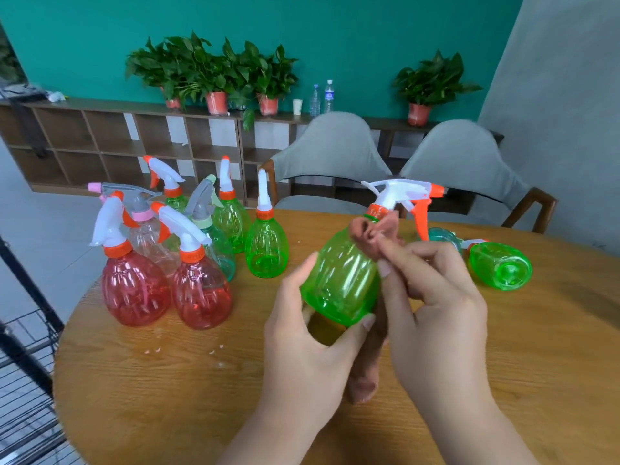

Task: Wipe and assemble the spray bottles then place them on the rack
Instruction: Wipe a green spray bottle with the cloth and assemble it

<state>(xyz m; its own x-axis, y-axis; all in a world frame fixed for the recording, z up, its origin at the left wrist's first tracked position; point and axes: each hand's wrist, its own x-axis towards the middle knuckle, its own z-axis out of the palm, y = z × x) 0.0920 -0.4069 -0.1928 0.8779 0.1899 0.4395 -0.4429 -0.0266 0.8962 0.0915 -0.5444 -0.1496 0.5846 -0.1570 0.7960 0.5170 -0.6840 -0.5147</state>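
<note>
**Item in hand.** Green bottle (339, 283), sprayer head (402, 196) already fitted, held tilted above the middle of the bench (167, 380).
- Left hand (302, 337): thumb and fingers curled round the bottle's base.
- Right hand (432, 297): fingers pinching a brownish-pink cloth (369, 236) against the bottle's shoulder. The rest of the cloth hangs down between the two hands.

**Progress (judged).**
- This bottle is at the wiping stage.
- Standing bottles (134, 286): a cluster of red, clear and green ones at the bench's left, all with heads on. They look finished except for racking.
- Lying bottle (500, 266): green, on its side at the right. A bluish bottle (443, 234) sits just behind it, partly hidden. Both are probably still to be wiped. I cannot tell whether their heads are fitted.
- Rack (27, 347): black wire, beside the bench at lower left. No bottle shows on the part in view, so the placing appears not yet begun.

**Surface.** Round, with wood grain. A few pale specks lie in front of the red bottles.

**Room.**
- Teal wall.
- Low open shelf unit (100, 139), carrying potted plants (214, 72), two water bottles (322, 95) and a paper cup (297, 106).
- Two grey chairs (332, 146) at the far side of the bench.
</note>
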